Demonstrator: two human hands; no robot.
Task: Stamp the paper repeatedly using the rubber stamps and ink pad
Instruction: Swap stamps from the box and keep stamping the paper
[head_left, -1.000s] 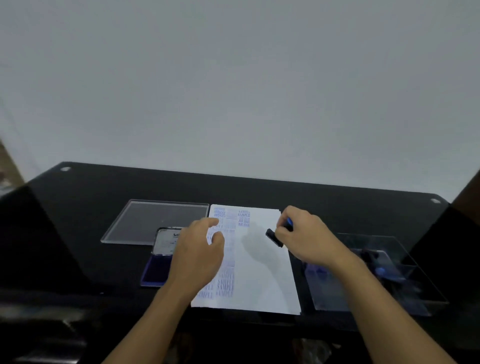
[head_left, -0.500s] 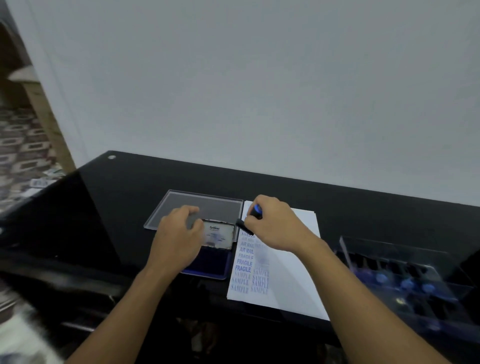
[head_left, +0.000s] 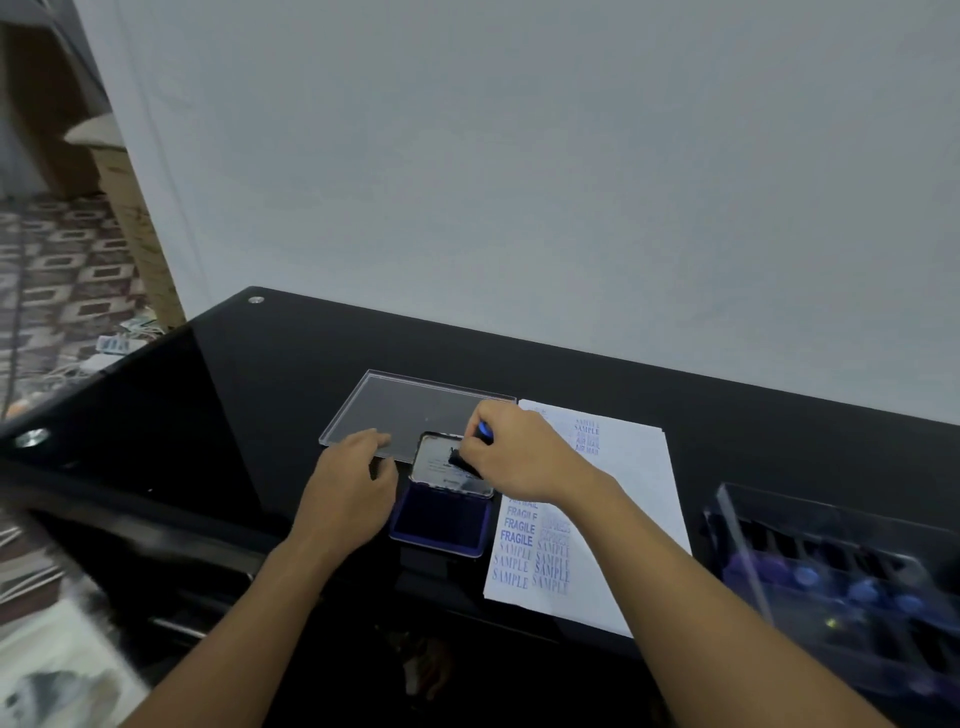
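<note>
A white paper (head_left: 623, 519) covered in blue stamped words lies on the black table (head_left: 270, 395). Left of it sits the open ink pad (head_left: 441, 525), a blue tray with its silver lid (head_left: 441, 467) lying flat behind it. My right hand (head_left: 519, 457) pinches a small rubber stamp (head_left: 465, 460) with a blue knob and holds its black base over the lid. My left hand (head_left: 348, 488) rests on the table just left of the ink pad, fingers loosely curled and empty.
A clear plastic lid (head_left: 395, 405) lies flat behind the ink pad. A clear box (head_left: 841, 571) with several blue-knobbed stamps stands at the right. The table's left edge drops to a patterned floor.
My right hand carried the stamp left from the paper to the ink pad. My left hand left the paper and settled beside the pad. The camera view turned left.
</note>
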